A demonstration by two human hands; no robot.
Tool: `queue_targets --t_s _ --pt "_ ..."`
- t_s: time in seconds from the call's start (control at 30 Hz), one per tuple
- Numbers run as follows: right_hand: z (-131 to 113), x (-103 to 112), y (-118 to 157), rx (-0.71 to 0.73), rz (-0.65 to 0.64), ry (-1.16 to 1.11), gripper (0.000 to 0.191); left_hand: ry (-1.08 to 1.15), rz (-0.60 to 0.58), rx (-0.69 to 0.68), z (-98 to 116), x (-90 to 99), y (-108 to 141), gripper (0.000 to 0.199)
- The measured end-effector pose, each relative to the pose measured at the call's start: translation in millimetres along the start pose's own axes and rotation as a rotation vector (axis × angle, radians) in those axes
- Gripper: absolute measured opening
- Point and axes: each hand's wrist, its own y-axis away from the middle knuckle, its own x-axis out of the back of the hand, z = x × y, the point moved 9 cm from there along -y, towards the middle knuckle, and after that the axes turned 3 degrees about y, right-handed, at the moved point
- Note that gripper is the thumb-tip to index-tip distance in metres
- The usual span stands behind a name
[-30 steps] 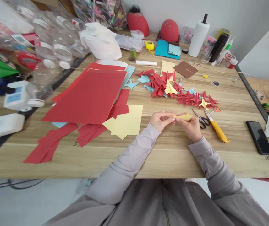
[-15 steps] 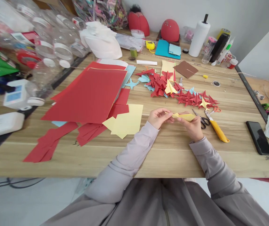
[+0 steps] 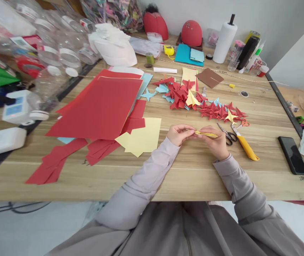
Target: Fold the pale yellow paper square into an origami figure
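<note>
Wooden worktable point(image 3: 194, 181) is carrying loads of craft paper. Person's L hand point(image 3: 178, 135) & R hand point(image 3: 213, 142) are pinching folded yellow paper point(image 3: 206, 134) just above table, right of center, fingers closed on it from both ends. Scissors point(image 3: 228, 136) & yellow-handled craft knife point(image 3: 245, 147) are lying just right; clear plastic containers point(image 3: 58, 46) are crowding far left, contents can't tell.

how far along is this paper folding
Plenty looks done: folded red paper shapes lie heaped on the table, with a few blue and yellow ones. In hand: a folded yellow paper strip, pinched between the left hand and right hand. Left: a stack of red paper sheets and pale yellow paper still lie flat.
</note>
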Motion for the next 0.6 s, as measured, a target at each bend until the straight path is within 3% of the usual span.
queue_targets --t_s 0.6 --pt "5.8 4.2 4.9 -0.115 0.065 0.012 0.014 -0.162 -0.02 -0.172 16.3 -14.1 5.5 0.028"
